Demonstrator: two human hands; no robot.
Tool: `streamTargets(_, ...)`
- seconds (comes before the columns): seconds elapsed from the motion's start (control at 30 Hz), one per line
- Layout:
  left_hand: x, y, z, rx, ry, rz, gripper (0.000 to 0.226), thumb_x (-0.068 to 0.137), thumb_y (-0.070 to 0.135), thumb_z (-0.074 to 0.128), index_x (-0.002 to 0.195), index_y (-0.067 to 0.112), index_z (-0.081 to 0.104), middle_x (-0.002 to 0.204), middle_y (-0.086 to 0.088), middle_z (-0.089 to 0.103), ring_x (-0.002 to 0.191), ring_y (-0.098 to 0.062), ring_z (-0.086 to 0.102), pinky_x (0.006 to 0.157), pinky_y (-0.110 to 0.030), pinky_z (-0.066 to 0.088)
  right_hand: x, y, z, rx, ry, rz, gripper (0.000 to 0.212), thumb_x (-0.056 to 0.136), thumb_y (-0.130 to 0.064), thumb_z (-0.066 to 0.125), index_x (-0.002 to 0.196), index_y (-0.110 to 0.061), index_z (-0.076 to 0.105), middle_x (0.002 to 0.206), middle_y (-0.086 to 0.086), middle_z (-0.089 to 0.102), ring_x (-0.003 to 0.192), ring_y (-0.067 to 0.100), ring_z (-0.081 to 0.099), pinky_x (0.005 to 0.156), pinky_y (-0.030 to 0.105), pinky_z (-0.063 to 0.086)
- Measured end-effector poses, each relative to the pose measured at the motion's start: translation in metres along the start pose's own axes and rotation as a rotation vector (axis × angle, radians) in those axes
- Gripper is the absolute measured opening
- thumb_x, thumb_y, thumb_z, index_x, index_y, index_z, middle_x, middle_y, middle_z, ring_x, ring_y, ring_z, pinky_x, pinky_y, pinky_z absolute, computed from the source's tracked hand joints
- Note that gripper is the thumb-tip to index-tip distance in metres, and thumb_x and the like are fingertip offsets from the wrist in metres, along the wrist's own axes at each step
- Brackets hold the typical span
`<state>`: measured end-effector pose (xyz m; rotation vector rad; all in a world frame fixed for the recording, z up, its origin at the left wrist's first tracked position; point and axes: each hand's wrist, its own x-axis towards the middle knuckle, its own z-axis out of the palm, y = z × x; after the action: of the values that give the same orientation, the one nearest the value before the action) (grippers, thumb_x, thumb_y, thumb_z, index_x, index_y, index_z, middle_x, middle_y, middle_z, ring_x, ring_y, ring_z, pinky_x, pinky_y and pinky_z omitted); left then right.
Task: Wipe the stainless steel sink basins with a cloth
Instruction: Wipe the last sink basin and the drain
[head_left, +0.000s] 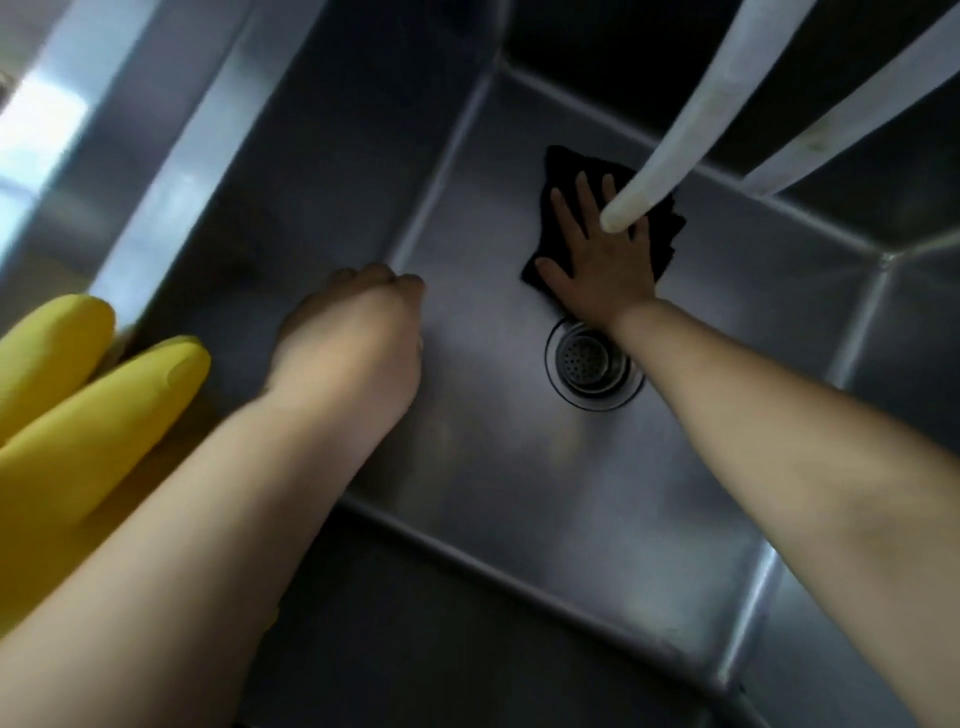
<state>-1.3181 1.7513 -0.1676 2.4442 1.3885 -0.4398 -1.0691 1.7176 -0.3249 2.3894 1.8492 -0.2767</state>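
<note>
I look straight down into a stainless steel sink basin. A black cloth lies flat on the basin floor near the far wall. My right hand presses on it with straight, spread fingers. My left hand hangs over the basin's left side near the left wall, its fingers loosely curled and holding nothing. The round drain strainer sits just below my right wrist.
A pale faucet spout reaches down from the top and covers part of my right hand's fingers. A yellow rubber glove lies on the left rim. A second basin's edge shows at the top right.
</note>
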Motion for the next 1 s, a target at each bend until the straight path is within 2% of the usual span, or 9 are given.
streamTargets(0.13,0.000,0.001,0.007,-0.004,-0.028,0.013,0.033,0.089,0.028,0.052,0.121,0.020,0.051,0.121,-0.005,0.053,0.111,-0.030,0.050,0.087,-0.044,0.049,0.031,0.016,-0.009,0.020,0.010,-0.119,0.079,0.083,-0.067,0.020,0.151,-0.030,0.011,0.160,0.005,0.008,0.147,0.028,0.002,0.117,0.051,-0.001)
streamTargets(0.3,0.003,0.000,0.007,0.001,-0.072,0.011,0.037,0.088,0.031,0.054,0.123,0.021,0.050,0.125,-0.006,0.053,0.115,-0.030,0.050,0.090,-0.047,0.048,0.018,0.065,-0.016,-0.019,0.021,0.039,0.077,0.083,-0.065,0.021,0.151,-0.029,0.014,0.160,0.003,0.012,0.147,0.026,0.006,0.117,0.049,0.005)
streamTargets(0.5,-0.003,0.009,0.006,-0.044,-0.100,0.115,0.036,0.087,0.027,0.056,0.121,0.018,0.051,0.125,-0.005,0.053,0.116,-0.030,0.049,0.089,-0.046,0.049,-0.068,0.093,-0.004,0.012,-0.003,0.252,0.073,0.086,-0.055,0.028,0.151,-0.025,0.014,0.160,0.006,0.011,0.147,0.028,0.003,0.117,0.048,0.000)
streamTargets(0.7,-0.006,0.011,0.003,-0.053,-0.107,0.133,0.035,0.087,0.024,0.056,0.121,0.017,0.052,0.124,-0.007,0.054,0.115,-0.033,0.049,0.089,-0.046,0.049,-0.168,0.046,0.012,0.003,-0.082,0.383,0.082,0.081,-0.057,0.030,0.151,-0.015,0.017,0.158,0.015,0.012,0.146,0.035,0.006,0.116,0.054,0.003)
streamTargets(0.77,-0.007,0.011,0.003,-0.048,-0.109,0.132,0.036,0.088,0.024,0.055,0.122,0.017,0.051,0.125,-0.006,0.054,0.116,-0.032,0.049,0.089,-0.044,0.048,-0.194,0.022,0.015,-0.025,-0.128,0.330,0.085,0.079,-0.057,0.035,0.150,-0.012,0.023,0.156,0.019,0.018,0.144,0.041,0.011,0.114,0.058,0.007)
streamTargets(0.9,-0.008,0.009,0.002,-0.053,-0.134,0.146,0.035,0.089,0.021,0.054,0.123,0.014,0.052,0.124,-0.009,0.055,0.114,-0.034,0.050,0.090,-0.044,0.048,-0.247,-0.011,0.017,-0.082,-0.258,0.072,0.093,0.072,-0.059,0.060,0.147,-0.012,0.030,0.152,0.021,0.028,0.139,0.046,0.022,0.108,0.066,0.017)
streamTargets(1.0,-0.009,0.009,-0.001,-0.083,-0.154,0.141,0.036,0.089,0.018,0.054,0.124,0.013,0.053,0.125,-0.011,0.055,0.114,-0.035,0.051,0.091,-0.044,0.048,-0.275,-0.019,0.004,-0.081,-0.345,-0.012,0.087,0.073,-0.057,0.067,0.145,-0.019,0.036,0.150,0.016,0.036,0.134,0.042,0.036,0.102,0.062,0.031)
